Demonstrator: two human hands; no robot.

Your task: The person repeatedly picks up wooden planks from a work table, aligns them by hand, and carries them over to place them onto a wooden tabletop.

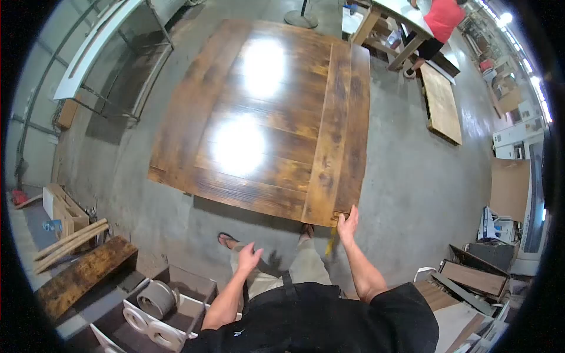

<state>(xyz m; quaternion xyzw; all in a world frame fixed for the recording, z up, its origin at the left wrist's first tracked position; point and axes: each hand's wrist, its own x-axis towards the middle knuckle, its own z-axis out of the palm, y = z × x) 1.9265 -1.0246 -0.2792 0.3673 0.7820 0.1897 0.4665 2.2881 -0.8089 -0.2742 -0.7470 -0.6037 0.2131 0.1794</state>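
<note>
A large brown wooden tabletop [276, 117] with a glossy finish lies in front of me, its near edge close to my feet. At its near right corner is my right hand [348, 225], with the thumb at the edge and the fingers pointing up along the side. A yellow strip, which looks like a tape measure [331, 242], hangs below that corner beside the thumb; the hand seems to pinch its upper end. My left hand [250, 257] is held in the air over my left leg, away from the tabletop, holding nothing visible, with its fingers apart.
Wood strips [70, 246] and a brown board [88, 276] lie at the left, near a bin with rolls [158, 299]. Stacked panels [474, 279] are at the right. A person in red [442, 23] stands by a workbench [406, 15]; a pale board [441, 106] lies nearby.
</note>
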